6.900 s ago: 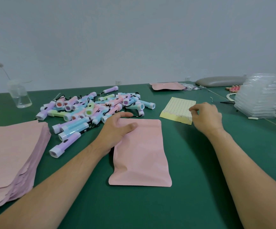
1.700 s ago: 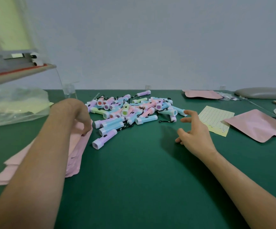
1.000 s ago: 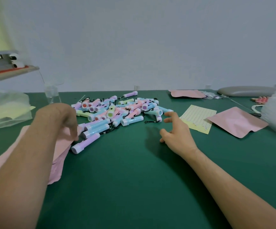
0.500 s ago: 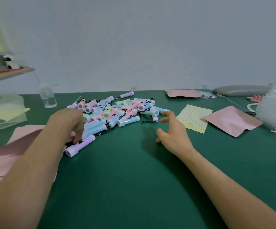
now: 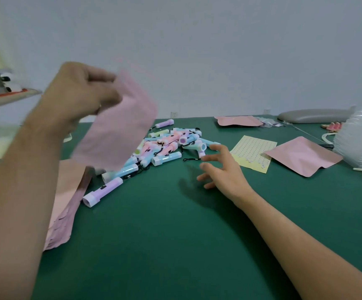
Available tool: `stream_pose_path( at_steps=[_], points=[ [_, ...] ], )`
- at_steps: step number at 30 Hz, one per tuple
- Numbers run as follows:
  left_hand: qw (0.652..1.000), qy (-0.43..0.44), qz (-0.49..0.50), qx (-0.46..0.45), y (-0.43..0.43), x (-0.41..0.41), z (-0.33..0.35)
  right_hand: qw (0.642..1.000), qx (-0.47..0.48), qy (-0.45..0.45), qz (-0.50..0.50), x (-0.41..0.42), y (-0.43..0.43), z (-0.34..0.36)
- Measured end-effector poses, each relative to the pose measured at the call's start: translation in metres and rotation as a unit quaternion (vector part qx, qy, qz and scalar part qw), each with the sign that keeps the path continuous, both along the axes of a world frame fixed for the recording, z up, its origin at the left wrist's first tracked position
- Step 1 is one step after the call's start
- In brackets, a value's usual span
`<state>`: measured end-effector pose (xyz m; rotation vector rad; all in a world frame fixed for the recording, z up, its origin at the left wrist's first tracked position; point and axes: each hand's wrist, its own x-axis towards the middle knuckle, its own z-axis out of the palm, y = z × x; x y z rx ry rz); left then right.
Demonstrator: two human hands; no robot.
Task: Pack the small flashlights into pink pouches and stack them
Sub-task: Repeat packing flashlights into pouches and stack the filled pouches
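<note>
- left hand (image 5: 80, 94) raised, pinching a pink pouch (image 5: 115, 124) in air, blurred
- right hand (image 5: 221, 169) spread wide, holding nothing, just above table (image 5: 175, 245)
- flashlights (image 5: 167, 146) piled mid-table
- pouch stack (image 5: 65, 202) left of them

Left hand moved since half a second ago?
Yes. The left hand has risen from the pouch stack, lifting a pink pouch above the purple flashlight.
</note>
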<state>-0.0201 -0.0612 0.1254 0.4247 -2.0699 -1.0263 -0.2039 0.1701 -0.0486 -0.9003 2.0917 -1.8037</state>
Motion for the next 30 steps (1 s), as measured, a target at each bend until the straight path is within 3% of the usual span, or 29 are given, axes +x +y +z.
stream_pose_path(
  at_steps=[2, 4, 6, 9, 12, 15, 18, 24, 27, 30],
  points=[
    [0.972, 0.137, -0.100, 0.164, 0.007, -0.012, -0.001, 0.989, -0.056, -0.119, 0.073, 0.000, 0.002, 0.005],
    [0.933, 0.206, -0.124, 0.269, 0.008, -0.032, -0.011, 0.963, -0.092, -0.211, 0.143, -0.001, 0.005, 0.008],
    [0.909, 0.216, -0.113, 0.337, 0.011, -0.054, -0.034, 0.940, -0.132, -0.257, 0.184, -0.002, 0.008, 0.009],
    [0.907, 0.145, -0.103, 0.382, 0.025, -0.081, -0.088, 0.933, -0.172, -0.252, 0.193, -0.003, 0.010, 0.012],
    [0.910, 0.055, -0.154, 0.380, 0.039, -0.093, -0.142, 0.942, -0.166, -0.260, 0.133, -0.008, 0.013, 0.015],
    [0.893, -0.056, -0.239, 0.377, 0.043, -0.094, -0.169, 0.963, -0.111, -0.243, 0.042, -0.017, 0.018, 0.018],
    [0.891, -0.155, -0.310, 0.294, 0.040, -0.091, -0.170, 0.970, -0.059, -0.238, -0.001, -0.025, 0.022, 0.016],
    [0.899, -0.195, -0.340, 0.196, 0.031, -0.086, -0.166, 0.968, 0.075, -0.187, 0.150, -0.037, 0.037, 0.017],
    [0.900, -0.202, -0.353, 0.157, 0.029, -0.083, -0.166, 0.960, 0.089, -0.168, 0.207, -0.042, 0.043, 0.014],
    [0.929, -0.202, -0.304, 0.058, 0.032, -0.085, -0.165, 0.964, 0.055, -0.158, 0.207, -0.043, 0.043, 0.010]
  ],
)
